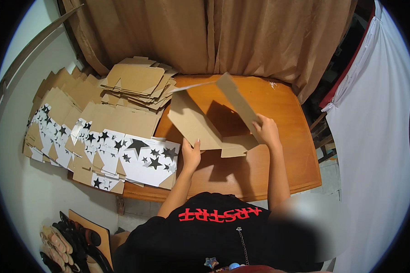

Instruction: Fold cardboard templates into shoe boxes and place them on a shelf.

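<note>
The background at twelve o'clock is filled by a brown fabric curtain [168, 36] hung in soft vertical folds, and three o'clock by a white draped cloth [369, 136], loosely creased. Between them is set a smooth, glossy orange-brown wooden table [298, 154] with rounded corners. Its nine o'clock side is covered by overlapping flat cardboard pieces [111, 120], matte tan, some faced in white with dark, shiny stars; at ten o'clock a stack of plain tan cardboard panels [134, 77] is piled unevenly. Over the table's middle, a tan cardboard piece [196, 120] is held bent into an angular, open-centred frame. Its lower edge is gripped at seven o'clock by the left hand [191, 154], its narrow panel near four o'clock by the right hand [266, 131].
</note>
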`<state>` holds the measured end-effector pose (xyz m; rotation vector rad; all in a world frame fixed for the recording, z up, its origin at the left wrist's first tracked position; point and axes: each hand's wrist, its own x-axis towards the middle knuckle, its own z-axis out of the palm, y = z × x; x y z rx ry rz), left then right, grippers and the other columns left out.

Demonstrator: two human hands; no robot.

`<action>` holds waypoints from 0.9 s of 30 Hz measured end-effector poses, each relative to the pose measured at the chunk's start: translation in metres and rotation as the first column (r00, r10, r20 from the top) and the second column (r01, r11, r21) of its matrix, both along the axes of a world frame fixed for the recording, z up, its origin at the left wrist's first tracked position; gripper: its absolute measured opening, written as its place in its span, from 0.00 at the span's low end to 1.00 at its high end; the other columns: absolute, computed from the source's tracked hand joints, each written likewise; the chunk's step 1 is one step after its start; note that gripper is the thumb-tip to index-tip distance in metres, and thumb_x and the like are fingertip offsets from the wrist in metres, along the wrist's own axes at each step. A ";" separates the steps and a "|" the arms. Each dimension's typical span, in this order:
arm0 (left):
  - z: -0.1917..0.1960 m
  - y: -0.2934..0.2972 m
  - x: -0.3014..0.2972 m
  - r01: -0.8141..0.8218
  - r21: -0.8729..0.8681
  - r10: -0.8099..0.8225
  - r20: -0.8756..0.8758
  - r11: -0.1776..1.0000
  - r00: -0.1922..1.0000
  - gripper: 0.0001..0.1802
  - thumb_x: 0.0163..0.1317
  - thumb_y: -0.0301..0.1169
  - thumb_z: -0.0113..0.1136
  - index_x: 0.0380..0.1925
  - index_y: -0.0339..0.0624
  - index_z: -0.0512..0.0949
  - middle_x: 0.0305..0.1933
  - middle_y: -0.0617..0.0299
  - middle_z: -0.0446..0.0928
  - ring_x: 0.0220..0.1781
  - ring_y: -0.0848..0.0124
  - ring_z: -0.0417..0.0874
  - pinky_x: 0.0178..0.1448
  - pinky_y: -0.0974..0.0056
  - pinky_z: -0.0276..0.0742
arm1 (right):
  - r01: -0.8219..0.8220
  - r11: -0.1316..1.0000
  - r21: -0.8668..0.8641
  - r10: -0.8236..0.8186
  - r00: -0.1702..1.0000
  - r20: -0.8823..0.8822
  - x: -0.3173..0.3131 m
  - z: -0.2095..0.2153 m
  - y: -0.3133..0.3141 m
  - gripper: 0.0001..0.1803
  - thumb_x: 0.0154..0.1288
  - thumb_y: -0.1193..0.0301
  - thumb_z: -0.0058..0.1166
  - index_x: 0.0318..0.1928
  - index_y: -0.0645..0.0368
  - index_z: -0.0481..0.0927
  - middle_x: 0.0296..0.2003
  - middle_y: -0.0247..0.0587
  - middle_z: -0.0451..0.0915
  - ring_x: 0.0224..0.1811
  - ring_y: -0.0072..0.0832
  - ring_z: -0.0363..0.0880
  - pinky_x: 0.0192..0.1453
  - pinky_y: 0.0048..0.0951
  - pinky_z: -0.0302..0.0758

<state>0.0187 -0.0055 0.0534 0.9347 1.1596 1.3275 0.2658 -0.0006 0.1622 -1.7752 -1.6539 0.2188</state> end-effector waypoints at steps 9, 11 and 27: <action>-0.028 0.025 -0.070 -0.457 0.266 0.528 -0.377 0.849 0.761 0.52 0.50 0.31 0.66 0.63 0.29 0.39 0.66 0.35 0.45 0.70 0.48 0.48 0.71 0.54 0.42 | -0.413 0.810 -0.418 0.516 0.840 0.170 0.007 -0.004 0.033 0.16 0.51 0.67 0.58 0.42 0.56 0.79 0.34 0.51 0.80 0.38 0.46 0.78 0.42 0.38 0.73; -0.013 0.016 -0.089 -0.430 0.257 0.500 -0.489 0.865 0.715 0.52 0.48 0.32 0.68 0.63 0.31 0.41 0.65 0.36 0.48 0.69 0.47 0.49 0.70 0.54 0.45 | -0.468 0.720 -0.512 0.597 0.794 0.113 0.009 -0.004 0.040 0.17 0.50 0.67 0.59 0.43 0.56 0.79 0.35 0.51 0.80 0.39 0.45 0.78 0.43 0.37 0.73; 0.062 0.030 -0.053 0.029 0.166 0.151 -0.947 0.986 0.285 0.15 0.56 0.40 0.57 0.32 0.38 0.80 0.31 0.45 0.78 0.34 0.49 0.79 0.42 0.53 0.71 | 0.067 0.997 0.023 -0.069 0.864 0.499 -0.008 -0.032 0.027 0.40 0.41 0.70 0.66 0.59 0.47 0.65 0.59 0.47 0.60 0.63 0.45 0.56 0.65 0.61 0.46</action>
